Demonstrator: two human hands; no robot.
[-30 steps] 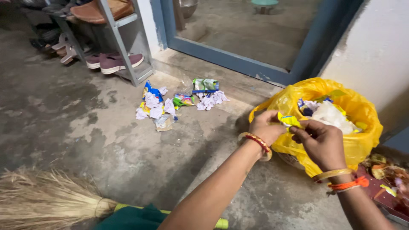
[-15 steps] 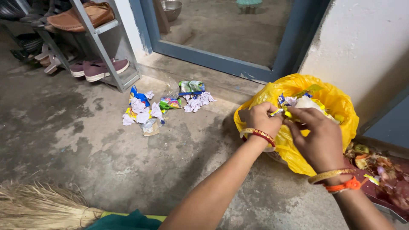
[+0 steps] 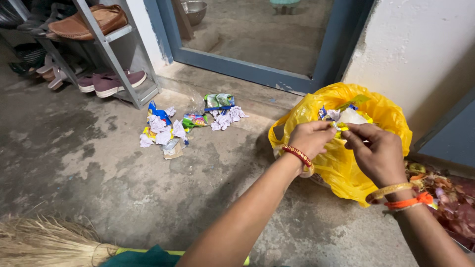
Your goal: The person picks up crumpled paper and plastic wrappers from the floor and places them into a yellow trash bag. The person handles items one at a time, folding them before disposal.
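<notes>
Pinching a small yellow wrapper (image 3: 340, 127) between both hands at the mouth of a yellow bin bag (image 3: 341, 168), right of centre in the frame.

The left hand (image 3: 309, 139) has its fingers closed on the wrapper's left end, a red and gold bangle at the wrist; the right hand (image 3: 378, 154) grips the other end with thumb and forefinger, gold and orange bands on its wrist; the wrapper sits just above the bag's open rim, over white crumpled paper and scraps inside; a pile of litter (image 3: 185, 123), crumpled paper and coloured packets, lies on the concrete floor (image 3: 99, 163) at upper centre left, well apart from the bag; a shoe rack (image 3: 106, 37) stands at upper left; a straw broom (image 3: 47, 242) lies at lower left; peelings (image 3: 438, 190) lie just beside the bag at the right edge.
</notes>
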